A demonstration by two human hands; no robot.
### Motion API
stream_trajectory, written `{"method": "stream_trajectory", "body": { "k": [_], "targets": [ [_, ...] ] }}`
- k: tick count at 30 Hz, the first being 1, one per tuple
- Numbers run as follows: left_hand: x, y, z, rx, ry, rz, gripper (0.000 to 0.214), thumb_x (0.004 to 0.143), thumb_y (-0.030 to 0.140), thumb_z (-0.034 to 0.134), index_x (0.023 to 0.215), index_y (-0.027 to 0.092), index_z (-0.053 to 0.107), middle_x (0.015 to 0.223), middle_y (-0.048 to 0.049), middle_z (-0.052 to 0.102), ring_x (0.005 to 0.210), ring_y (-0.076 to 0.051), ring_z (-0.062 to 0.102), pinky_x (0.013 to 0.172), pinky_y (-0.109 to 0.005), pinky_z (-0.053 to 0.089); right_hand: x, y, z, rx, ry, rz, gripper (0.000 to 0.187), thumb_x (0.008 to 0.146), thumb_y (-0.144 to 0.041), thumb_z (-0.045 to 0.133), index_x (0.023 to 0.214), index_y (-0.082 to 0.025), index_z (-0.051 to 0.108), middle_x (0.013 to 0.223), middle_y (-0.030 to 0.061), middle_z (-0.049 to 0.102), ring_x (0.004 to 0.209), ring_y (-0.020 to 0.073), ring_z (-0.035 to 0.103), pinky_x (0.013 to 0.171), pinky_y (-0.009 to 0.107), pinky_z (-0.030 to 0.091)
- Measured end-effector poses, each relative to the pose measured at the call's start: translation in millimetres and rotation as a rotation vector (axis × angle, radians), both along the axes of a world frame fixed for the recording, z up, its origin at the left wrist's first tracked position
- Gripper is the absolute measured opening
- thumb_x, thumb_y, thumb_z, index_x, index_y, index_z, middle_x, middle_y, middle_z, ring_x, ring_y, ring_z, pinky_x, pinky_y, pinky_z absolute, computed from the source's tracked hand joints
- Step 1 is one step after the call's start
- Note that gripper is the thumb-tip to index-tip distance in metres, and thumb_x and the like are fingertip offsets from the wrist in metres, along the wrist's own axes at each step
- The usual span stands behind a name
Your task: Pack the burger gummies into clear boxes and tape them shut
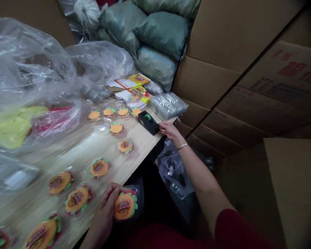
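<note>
At the table's front edge my left hand (107, 204) is closed on the side of a clear plastic pack with a toy burger (124, 206) inside. My right hand (169, 130) reaches to the front end of a black tape dispenser (148, 122) holding a green roll. Its fingers are pinched at the dispenser's cutting end; any piece of tape between them is too small to make out. More packed toy burgers (99, 168) lie on the wooden table (80, 152), in a line to the back and in a group at the left.
Behind the dispenser stand a stack of clear plastic trays (169, 105) and printed cards (138, 93). Large clear bags (28, 62) cover the back left. Stuffed green sacks (160, 34) and cardboard boxes (223, 41) rise beyond. A plastic bag (173, 169) hangs below the table edge.
</note>
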State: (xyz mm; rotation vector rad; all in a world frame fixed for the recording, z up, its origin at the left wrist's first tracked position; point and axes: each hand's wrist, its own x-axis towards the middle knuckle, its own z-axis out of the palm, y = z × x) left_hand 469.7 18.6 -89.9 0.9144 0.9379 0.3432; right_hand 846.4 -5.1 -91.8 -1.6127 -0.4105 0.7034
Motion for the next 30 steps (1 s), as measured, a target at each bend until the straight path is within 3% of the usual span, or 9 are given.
{"method": "stream_trajectory", "body": {
  "k": [5,11,23,27,30],
  "targets": [
    [18.0,12.1,9.0,0.039,0.005,-0.014,0.030,0.068,0.045,0.075,0.075,0.023,0.056,0.065,0.0058,0.057,0.057,-0.013,0.053,0.049,-0.020,0.046,-11.0,-9.1,-24.5,0.089,0.034,-0.046,0.037,0.065,-0.044,0.075,0.065,-0.018,0.049,0.062,-0.0027,0.055,0.064,0.0106,0.055,0.064,0.025,0.048],
    [38.9,15.8,25.4,0.176,-0.072,-0.051,0.026,0.074,0.040,0.070,0.071,0.020,0.053,0.061,0.0064,0.052,0.054,-0.009,0.048,0.049,-0.017,0.040,-18.4,-4.1,-35.3,0.074,-0.010,-0.133,0.028,0.078,-0.037,0.065,0.066,-0.019,0.046,0.058,-0.0057,0.051,0.060,0.0077,0.049,0.063,0.022,0.042],
    [-1.1,1.2,54.5,0.296,-0.097,0.003,0.023,0.075,0.034,0.065,0.067,0.018,0.050,0.056,0.0069,0.045,0.047,-0.007,0.038,0.044,-0.017,0.029,-27.0,-7.7,-18.9,-0.007,-0.065,-0.090,0.032,0.081,-0.029,0.065,0.060,-0.023,0.040,0.049,-0.0032,0.043,0.058,0.0118,0.049,0.055,0.026,0.039],
    [-16.0,-2.2,53.3,0.335,-0.113,0.004,0.022,0.076,0.033,0.063,0.067,0.018,0.049,0.058,0.0070,0.045,0.049,-0.007,0.038,0.045,-0.017,0.029,-45.4,-16.7,-3.4,-0.003,-0.074,0.051,0.032,0.080,-0.034,0.065,0.061,-0.024,0.041,0.050,-0.0047,0.040,0.055,0.0105,0.042,0.056,0.027,0.038],
    [-25.7,-3.1,49.3,0.364,-0.111,-0.009,0.023,0.078,0.034,0.062,0.067,0.018,0.049,0.060,0.0066,0.045,0.051,-0.007,0.039,0.047,-0.017,0.030,-81.5,-29.1,9.7,0.018,-0.056,0.242,0.030,0.081,-0.036,0.064,0.064,-0.020,0.045,0.055,-0.0040,0.047,0.058,0.0084,0.043,0.062,0.025,0.039]
  ]
}}
